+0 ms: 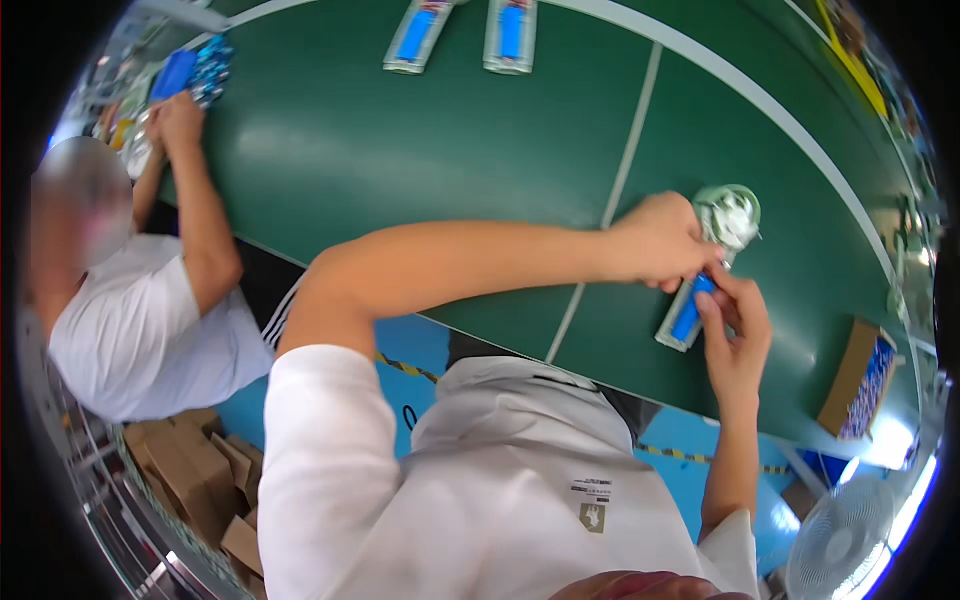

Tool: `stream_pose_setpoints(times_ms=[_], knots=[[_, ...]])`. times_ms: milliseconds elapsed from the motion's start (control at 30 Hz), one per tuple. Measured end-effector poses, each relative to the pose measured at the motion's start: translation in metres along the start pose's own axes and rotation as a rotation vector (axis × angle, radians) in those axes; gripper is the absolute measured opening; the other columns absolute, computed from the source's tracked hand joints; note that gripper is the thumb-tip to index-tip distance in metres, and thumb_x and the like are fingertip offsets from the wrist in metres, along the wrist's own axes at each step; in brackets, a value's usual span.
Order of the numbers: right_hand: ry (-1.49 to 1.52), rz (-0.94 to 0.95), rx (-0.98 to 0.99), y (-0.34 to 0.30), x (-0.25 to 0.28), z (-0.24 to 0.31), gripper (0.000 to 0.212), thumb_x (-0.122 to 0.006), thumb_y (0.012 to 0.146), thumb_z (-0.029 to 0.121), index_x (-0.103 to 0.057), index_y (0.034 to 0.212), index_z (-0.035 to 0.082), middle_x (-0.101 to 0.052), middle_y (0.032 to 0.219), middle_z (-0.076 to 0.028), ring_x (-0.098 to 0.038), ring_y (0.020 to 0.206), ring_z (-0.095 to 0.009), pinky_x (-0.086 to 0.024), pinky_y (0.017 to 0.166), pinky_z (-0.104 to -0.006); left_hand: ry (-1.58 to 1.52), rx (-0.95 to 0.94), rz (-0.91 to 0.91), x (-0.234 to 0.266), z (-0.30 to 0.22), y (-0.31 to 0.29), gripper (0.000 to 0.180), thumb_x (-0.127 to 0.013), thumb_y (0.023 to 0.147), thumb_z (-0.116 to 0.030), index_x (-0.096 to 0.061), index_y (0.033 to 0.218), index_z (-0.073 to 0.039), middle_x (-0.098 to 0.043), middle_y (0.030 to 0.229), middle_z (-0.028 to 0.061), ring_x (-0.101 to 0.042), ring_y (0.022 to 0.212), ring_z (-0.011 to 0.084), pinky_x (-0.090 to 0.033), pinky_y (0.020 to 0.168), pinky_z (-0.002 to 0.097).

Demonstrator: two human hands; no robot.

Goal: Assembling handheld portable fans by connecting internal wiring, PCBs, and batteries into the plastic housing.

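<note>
Curls left hand [664,242] nearly closed beside green-rimmed head [735,218], cannot tell on what; rests thumb of half-open right hand [738,332] on blue cylinder [687,318], perhaps steadying it in casing [673,342].

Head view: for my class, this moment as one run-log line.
left hand: beside round green-rimmed head; right hand: at blue piece; beneath: green table

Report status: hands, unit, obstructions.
Left hand at neck of round-headed unit. Right hand on its blue cylinder. Open carton off right, apart from both hands.
</note>
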State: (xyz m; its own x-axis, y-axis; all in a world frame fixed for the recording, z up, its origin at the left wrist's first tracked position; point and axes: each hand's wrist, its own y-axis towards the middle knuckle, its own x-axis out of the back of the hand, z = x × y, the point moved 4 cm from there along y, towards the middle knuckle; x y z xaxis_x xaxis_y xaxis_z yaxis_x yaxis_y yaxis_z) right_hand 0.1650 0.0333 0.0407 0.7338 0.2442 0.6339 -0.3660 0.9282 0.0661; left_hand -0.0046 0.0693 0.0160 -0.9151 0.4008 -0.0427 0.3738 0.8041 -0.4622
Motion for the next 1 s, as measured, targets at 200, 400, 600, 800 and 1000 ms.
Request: stream_pose_setpoints(times_ms=[200, 400, 600, 800, 1000], knots=[[0.252, 0.017, -0.122, -0.001, 0.003, -0.011, 0.032, -0.063, 0.088, -0.004, -0.062, 0.119, -0.001, -0.059, 0.092, -0.003, -0.057, 0.077, -0.007, -0.049, 0.069, -0.0199, 0.424, -0.067, -0.188, 0.055, 0.016, -0.058, 0.038, -0.062, 0.093, -0.030, -0.063, 0.071, 0.001, -0.056, 0.052, 0.0072, -0.055, 0.043, 0.0153, -0.045, 0.045, 0.0338], [0.131, 0.223, -0.041, 0.040, -0.002, -0.003, 0.020, -0.066, 0.088, 0.001, -0.066, 0.109, -0.001, -0.061, 0.087, -0.002, -0.056, 0.069, -0.006, -0.043, 0.057, -0.0182, 0.030, 0.247, -0.601, 0.186, 0.069, -0.199, 0.029, -0.065, 0.095, -0.028, -0.067, 0.082, -0.003, -0.050, 0.058, -0.0037, -0.034, 0.043, 0.0034, -0.023, 0.039, 0.0230], [-0.057, 0.158, 0.381, 0.132, -0.034, 0.051, 0.033, -0.072, 0.085, 0.012, -0.065, 0.116, 0.003, -0.066, 0.102, -0.009, -0.064, 0.087, -0.018, -0.052, 0.076, -0.0275, 0.362, 0.283, -0.811, 0.326, 0.053, -0.203, 0.033, -0.058, 0.096, -0.041, -0.067, 0.090, -0.010, -0.042, 0.058, -0.0069, -0.034, 0.047, 0.0036, -0.021, 0.041, 0.0225], [-0.179, -0.157, 0.708, 0.248, -0.131, 0.099, 0.073, -0.075, 0.083, 0.038, -0.045, 0.145, 0.012, -0.036, 0.152, -0.020, -0.032, 0.140, -0.041, -0.031, 0.113, -0.0481, 0.811, -0.036, -0.990, 0.418, 0.024, -0.122, 0.042, -0.044, 0.100, -0.033, -0.065, 0.105, 0.003, -0.067, 0.106, 0.0224, -0.061, 0.103, 0.0374, -0.044, 0.094, 0.0420], [-0.113, -0.309, 0.543, 0.265, -0.204, 0.119, 0.085, -0.075, 0.080, 0.048, -0.040, 0.146, 0.006, -0.021, 0.152, -0.036, -0.025, 0.140, -0.052, -0.029, 0.113, -0.0516, 0.831, -0.056, -0.863, 0.437, 0.003, -0.098, 0.040, -0.043, 0.100, -0.033, -0.065, 0.107, 0.000, -0.065, 0.111, 0.0222, -0.059, 0.105, 0.0379, -0.044, 0.094, 0.0422]])
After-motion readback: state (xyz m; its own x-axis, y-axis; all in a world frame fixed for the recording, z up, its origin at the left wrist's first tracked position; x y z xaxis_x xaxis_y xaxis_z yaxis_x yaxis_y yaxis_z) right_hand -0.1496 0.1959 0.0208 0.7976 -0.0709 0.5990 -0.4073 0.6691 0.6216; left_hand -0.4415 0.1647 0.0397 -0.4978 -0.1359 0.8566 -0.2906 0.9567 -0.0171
